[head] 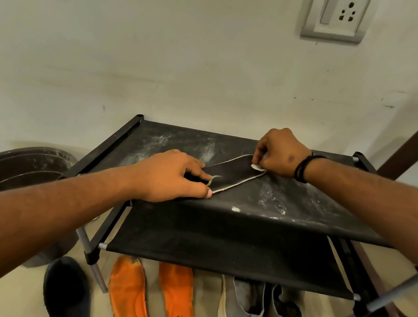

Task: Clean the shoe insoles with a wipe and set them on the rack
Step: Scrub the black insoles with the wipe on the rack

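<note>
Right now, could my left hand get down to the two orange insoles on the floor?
Probably yes. The left hand is pressing the black insole on the rack top, near its front edge, and the orange insoles lie uncovered on the floor in front of the rack.

black insole [233, 172] flat on rack [292, 203] (dusty), white wipe [257, 167]

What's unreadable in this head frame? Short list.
- Wipe: mostly hidden inside the right hand; only a white corner shows.
- Black insole: near end covered by left hand.
- Dark insole and orange insoles on the floor: cut off by the bottom edge.
- Gray shoes: toes hidden under the rack.
</note>
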A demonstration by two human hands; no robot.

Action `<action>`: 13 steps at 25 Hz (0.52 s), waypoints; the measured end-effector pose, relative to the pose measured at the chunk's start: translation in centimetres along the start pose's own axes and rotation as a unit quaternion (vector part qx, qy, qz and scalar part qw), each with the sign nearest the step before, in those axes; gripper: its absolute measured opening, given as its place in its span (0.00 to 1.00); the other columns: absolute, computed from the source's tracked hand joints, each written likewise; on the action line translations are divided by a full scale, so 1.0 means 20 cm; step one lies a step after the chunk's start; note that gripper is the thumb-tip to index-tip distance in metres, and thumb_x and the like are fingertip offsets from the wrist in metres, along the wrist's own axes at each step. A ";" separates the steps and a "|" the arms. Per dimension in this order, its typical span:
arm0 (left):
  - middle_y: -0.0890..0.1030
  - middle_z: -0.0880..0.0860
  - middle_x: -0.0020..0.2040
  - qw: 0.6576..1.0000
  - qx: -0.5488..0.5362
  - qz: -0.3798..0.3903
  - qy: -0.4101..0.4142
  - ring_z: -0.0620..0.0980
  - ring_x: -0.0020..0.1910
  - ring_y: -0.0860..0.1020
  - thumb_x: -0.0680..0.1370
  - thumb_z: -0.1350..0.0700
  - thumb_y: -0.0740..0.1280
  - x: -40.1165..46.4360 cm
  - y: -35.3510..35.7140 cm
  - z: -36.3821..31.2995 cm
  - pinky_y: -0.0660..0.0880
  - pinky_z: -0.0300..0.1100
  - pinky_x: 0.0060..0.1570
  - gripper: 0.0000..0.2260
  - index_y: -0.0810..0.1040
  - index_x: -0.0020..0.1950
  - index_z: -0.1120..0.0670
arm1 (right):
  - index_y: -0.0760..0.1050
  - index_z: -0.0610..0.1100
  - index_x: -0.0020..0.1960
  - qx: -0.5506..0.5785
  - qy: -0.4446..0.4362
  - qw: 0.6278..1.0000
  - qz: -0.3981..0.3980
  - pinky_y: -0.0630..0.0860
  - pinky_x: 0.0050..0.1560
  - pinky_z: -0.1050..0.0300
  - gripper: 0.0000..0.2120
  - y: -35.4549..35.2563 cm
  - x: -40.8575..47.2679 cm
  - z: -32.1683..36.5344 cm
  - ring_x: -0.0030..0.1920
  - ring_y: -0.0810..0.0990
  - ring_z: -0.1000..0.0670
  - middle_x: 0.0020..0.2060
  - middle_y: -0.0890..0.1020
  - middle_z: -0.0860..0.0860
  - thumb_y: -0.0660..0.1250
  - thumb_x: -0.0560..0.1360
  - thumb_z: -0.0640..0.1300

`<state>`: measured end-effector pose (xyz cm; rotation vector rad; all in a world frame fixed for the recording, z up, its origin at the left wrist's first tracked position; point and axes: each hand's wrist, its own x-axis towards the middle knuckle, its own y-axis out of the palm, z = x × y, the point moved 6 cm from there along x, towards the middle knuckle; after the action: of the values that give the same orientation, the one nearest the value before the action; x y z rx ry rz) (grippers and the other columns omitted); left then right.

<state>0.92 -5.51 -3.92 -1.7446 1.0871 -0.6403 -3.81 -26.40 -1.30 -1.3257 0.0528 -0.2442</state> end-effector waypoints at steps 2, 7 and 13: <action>0.70 0.46 0.76 1.000 0.002 0.000 -0.001 0.45 0.73 0.68 0.78 0.39 0.68 0.00 0.00 0.01 0.61 0.39 0.62 0.21 0.78 0.69 0.43 | 0.85 0.43 0.42 -0.021 -0.007 1.000 -0.015 0.76 0.39 0.63 0.06 0.01 -0.01 0.02 0.41 0.83 0.52 0.38 0.85 0.50 0.71 0.70 0.35; 0.69 0.47 0.77 1.000 0.006 0.009 0.000 0.46 0.73 0.68 0.75 0.35 0.66 0.01 0.01 0.02 0.63 0.40 0.64 0.25 0.78 0.69 0.43 | 0.85 0.45 0.42 0.058 -0.074 0.992 0.084 0.78 0.42 0.66 0.08 0.12 -0.09 0.24 0.40 0.82 0.59 0.38 0.85 0.55 0.70 0.70 0.34; 0.70 0.47 0.76 1.000 -0.010 0.005 -0.006 0.45 0.73 0.69 0.77 0.40 0.69 0.02 0.01 0.01 0.62 0.39 0.63 0.21 0.79 0.69 0.43 | 0.83 0.43 0.43 -0.099 -0.041 0.994 0.000 0.81 0.46 0.54 0.05 0.08 0.04 0.14 0.44 0.82 0.47 0.40 0.84 0.47 0.69 0.71 0.35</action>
<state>1.19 -5.73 -4.18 -1.7568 1.0968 -0.6140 -2.30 -23.48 -2.07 -1.5309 0.0078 -0.1886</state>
